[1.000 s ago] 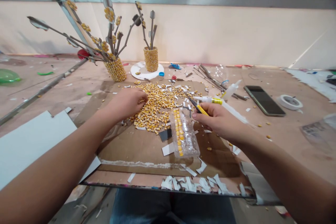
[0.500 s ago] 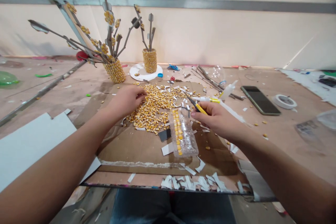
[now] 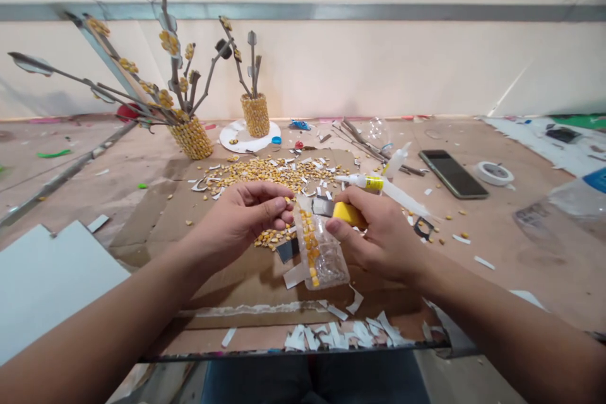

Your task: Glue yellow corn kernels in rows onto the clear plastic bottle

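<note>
My left hand point(image 3: 258, 209) is closed in a pinch, a small corn kernel point(image 3: 287, 200) at its fingertips. Just right of it, a clear plastic bottle piece point(image 3: 331, 255) lies tilted on the cardboard, with rows of yellow kernels along its left side. My right hand point(image 3: 379, 233) grips a yellow utility knife point(image 3: 349, 214); its flat grey blade points left over the top of the plastic piece. Loose corn kernels point(image 3: 265, 170) are heaped behind my hands, mixed with white scraps. A glue tube point(image 3: 362, 182) with a yellow label lies beyond my right hand.
Two kernel-covered pots, one large point(image 3: 192, 137) and one small point(image 3: 255, 117), hold twigs at the back. A phone point(image 3: 453, 173) and a tape roll point(image 3: 493, 173) lie to the right. White board point(image 3: 57, 290) is at left; paper scraps point(image 3: 348, 333) line the front edge.
My left hand has come from the kernel heap to the plastic piece, bringing a kernel. The knife in my right hand has turned, its blade now lower and pointing left. The view has shifted slightly.
</note>
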Demonstrator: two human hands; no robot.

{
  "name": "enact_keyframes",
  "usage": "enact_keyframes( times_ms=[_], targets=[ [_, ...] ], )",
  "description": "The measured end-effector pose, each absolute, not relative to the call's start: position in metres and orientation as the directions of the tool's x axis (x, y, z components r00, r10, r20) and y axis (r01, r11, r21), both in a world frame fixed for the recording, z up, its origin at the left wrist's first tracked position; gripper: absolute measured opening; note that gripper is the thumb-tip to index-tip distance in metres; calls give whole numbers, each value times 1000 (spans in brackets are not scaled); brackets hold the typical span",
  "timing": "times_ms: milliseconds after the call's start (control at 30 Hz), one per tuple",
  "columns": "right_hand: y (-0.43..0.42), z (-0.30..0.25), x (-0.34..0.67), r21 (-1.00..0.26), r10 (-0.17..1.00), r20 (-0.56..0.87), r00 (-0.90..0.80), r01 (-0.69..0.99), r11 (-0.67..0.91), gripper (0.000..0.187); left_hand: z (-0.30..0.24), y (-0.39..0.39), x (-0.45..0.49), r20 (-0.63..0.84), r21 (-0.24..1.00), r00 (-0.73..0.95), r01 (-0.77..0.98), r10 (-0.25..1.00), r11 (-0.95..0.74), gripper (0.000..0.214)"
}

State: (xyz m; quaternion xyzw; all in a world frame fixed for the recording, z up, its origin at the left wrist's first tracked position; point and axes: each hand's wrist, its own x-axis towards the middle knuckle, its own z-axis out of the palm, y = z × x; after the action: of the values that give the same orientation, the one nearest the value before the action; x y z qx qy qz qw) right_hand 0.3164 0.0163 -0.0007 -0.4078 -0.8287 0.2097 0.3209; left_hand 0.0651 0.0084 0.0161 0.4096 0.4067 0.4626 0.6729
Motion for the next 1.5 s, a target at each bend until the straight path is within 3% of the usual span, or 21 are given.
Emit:
enact_keyframes(
  times_ms=[267, 567, 867, 967, 1067, 1167, 1267, 1367, 1500],
  targets=[
    [10, -5, 317, -415, 685, 491, -538, 547, 727, 40, 16, -3, 73, -221, 908, 321, -276, 921, 314, 37],
    [11, -7, 317, -434, 704, 464, -538, 555, 710, 42, 20, -7, 77, -233, 923, 359, -211, 904, 322, 28],
    [6, -5, 315, -468, 659, 485, -574, 466, 751, 41, 23, -12, 77, -205, 916, 434, -230, 877, 328, 33],
    [15, -5, 318, -555, 762, 447, -469, 523, 647, 43, 24, -14, 75, -203, 905, 436, -259, 877, 339, 33],
    [40, -9, 328, -669, 931, 324, -171, 654, 353, 44, 24, -13, 73, -188, 895, 418, -301, 889, 330, 34],
    [60, -11, 338, -691, 954, 300, -23, 683, 234, 41, 21, -8, 73, -176, 909, 357, -298, 917, 291, 36],
    [53, -10, 333, -759, 931, 340, -135, 546, 356, 32, 14, -3, 74, -183, 931, 328, -244, 927, 270, 36],
    [29, -6, 321, -746, 776, 516, -363, 256, 615, 11, 8, -4, 77, -168, 948, 379, -191, 910, 255, 33],
    [12, -5, 312, -597, 552, 668, -499, 83, 798, 38, 5, -10, 82, -174, 955, 466, -136, 867, 265, 32]
  ],
)
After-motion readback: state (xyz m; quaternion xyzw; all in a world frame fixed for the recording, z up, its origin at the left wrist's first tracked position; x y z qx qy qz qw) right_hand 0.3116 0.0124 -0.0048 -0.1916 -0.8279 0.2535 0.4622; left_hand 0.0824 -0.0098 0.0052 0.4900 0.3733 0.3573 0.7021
